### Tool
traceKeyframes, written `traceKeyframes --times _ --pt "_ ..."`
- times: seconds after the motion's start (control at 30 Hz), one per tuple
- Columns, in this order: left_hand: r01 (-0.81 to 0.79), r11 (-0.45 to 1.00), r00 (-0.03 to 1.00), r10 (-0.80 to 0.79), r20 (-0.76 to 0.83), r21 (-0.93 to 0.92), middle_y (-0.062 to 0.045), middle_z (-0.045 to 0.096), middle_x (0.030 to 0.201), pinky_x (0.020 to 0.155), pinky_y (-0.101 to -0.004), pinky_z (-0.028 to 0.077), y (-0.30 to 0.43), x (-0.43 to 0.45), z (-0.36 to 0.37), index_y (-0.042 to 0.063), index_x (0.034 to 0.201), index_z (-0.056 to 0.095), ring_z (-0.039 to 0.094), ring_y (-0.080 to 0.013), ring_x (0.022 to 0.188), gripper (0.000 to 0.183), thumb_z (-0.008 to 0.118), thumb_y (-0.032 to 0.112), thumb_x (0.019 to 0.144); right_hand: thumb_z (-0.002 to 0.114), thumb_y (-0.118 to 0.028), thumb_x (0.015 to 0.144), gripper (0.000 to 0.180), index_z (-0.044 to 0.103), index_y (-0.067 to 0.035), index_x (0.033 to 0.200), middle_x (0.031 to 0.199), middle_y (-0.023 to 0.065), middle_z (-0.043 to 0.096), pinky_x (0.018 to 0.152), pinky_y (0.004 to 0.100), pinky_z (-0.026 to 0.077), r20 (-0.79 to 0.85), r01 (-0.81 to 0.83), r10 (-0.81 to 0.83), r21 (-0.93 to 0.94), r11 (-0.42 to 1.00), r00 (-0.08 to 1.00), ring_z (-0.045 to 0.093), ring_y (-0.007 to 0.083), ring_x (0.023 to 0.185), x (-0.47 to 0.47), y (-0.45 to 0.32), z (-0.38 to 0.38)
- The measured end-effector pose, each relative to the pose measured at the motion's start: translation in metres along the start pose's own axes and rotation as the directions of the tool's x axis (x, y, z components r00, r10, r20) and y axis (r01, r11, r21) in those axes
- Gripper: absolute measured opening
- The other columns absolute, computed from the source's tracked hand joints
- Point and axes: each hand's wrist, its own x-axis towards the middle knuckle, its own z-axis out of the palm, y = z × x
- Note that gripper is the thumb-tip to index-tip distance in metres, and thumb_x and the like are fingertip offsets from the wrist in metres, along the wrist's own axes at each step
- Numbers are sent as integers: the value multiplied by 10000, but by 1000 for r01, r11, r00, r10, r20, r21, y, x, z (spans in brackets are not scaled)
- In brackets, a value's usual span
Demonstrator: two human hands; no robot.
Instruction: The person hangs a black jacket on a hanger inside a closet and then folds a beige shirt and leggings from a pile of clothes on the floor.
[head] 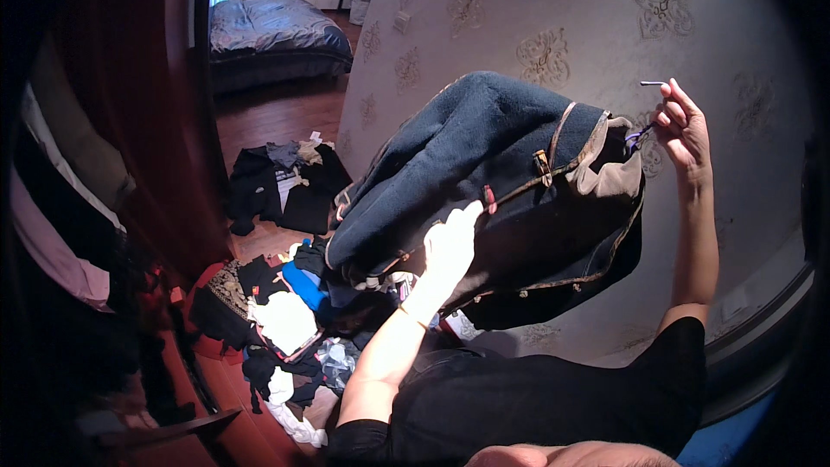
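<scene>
A dark navy coat [447, 136] with patterned trim hangs tilted in front of me, its front open and its pale beige collar lining [600, 172] showing. My right hand [684, 120] is raised at the right and grips the purple hanger [639, 134] by its hook, whose tip sticks out past the fingers. The hanger's arms are hidden inside the coat. My left hand [452, 243] holds the coat's trimmed front edge, just below a small reddish fastener [489, 198]. The fingertips are partly washed out by bright light.
Heaped clothes [285, 324] lie low at the left beside an open dark-red wardrobe [130, 97] with hanging garments [65, 233]. More dark clothes [259, 185] are on the wooden floor [279, 110]. A bed [279, 29] stands beyond the doorway. A patterned wall [603, 32] rises behind the coat.
</scene>
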Motion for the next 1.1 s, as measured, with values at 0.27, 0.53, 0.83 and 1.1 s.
traceKeyframes --times 0.27,0.53,0.83,1.1 --pt "-430 753 840 132 -526 -498 -82 642 825 747 -298 487 2 30 -71 54 886 658 614 -209 811 122 645 82 768 554 -172 959 222 612 12 848 506 -96 270 467 216 255 -17 49 -51 -97 994 999 221 44 441 4 3 -1" --pt "196 909 979 -160 126 -368 -185 474 1377 1064 -397 357 -163 75 -28 70 1424 349 475 -291 1244 793 756 259 771 501 -177 988 241 607 -6 857 499 -90 270 449 212 266 112 77 -70 -63 995 991 236 40 429 9 -3 -11" --pt "99 994 929 -111 -352 -52 -141 605 918 807 -400 479 -240 81 -101 80 1007 623 597 -339 885 306 503 0 738 525 -187 978 222 572 -38 820 498 -106 254 449 203 235 51 -47 53 -113 992 997 208 36 436 15 18 -2" --pt "-11 998 720 -33 -693 -60 -178 261 1517 1174 -398 135 -104 87 -164 -29 1429 301 187 -288 1429 689 598 -16 806 604 -228 930 231 634 -23 829 503 -96 302 478 210 268 209 -126 141 -82 989 968 241 46 452 41 55 -1"
